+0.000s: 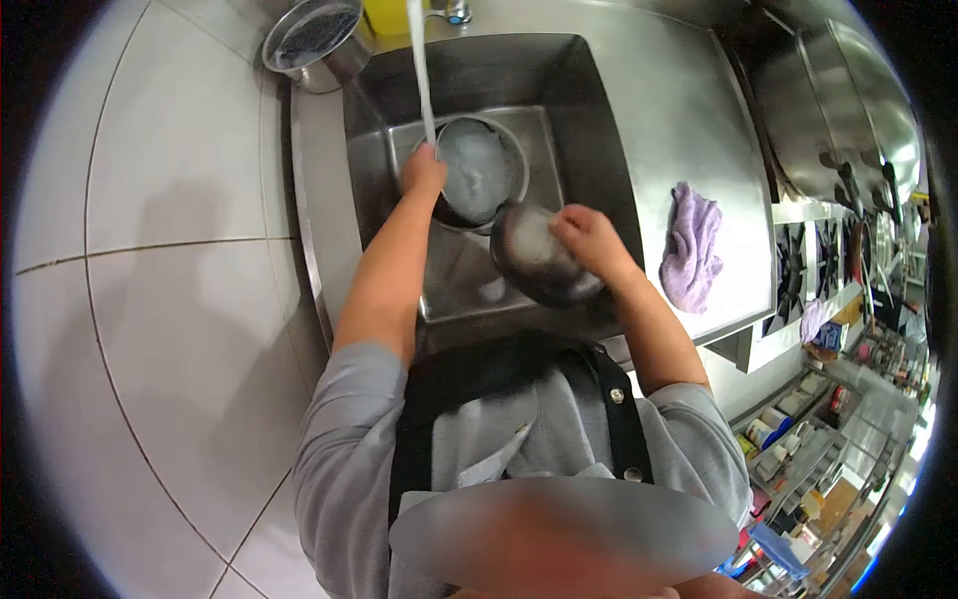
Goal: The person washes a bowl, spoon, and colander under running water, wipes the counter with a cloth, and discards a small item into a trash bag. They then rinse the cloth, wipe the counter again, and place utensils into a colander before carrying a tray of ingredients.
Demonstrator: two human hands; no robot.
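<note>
In the head view, a round metal bowl with cloudy water in it stands in the steel sink, inside or against a wider round rim. My left hand is closed at the left edge of that bowl, beside the falling stream of water; its fingertips are partly hidden. My right hand grips the rim of a second, darker metal bowl, which is tilted over the near right part of the sink.
A metal pot stands at the sink's back left corner, next to a yellow container. On the right counter lies a purple cloth. Large steel pots stand beyond, by the stove. White tiles cover the left wall.
</note>
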